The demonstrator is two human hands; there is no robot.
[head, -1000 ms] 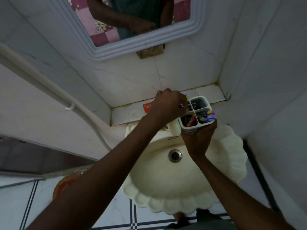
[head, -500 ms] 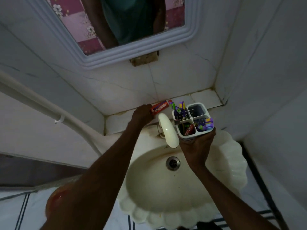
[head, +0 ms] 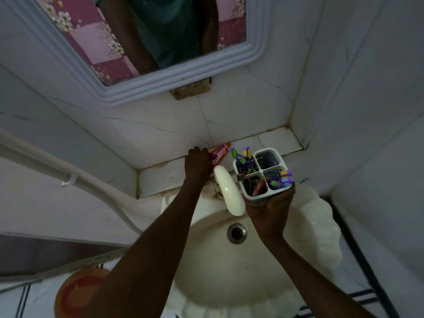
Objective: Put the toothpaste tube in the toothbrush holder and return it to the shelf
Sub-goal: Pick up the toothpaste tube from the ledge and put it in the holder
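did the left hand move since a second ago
Yes. A second ago it was over the holder's left rim; now the left hand sits farther left on the tiled shelf, left of the tap, closed on the toothpaste tube.

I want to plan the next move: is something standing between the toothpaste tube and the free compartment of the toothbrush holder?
Partly. The left hand grips the toothpaste tube on the shelf. Toothbrushes sticking up from the holder, held by the right hand, stand between it and the empty far compartment; lifting over them looks clear.
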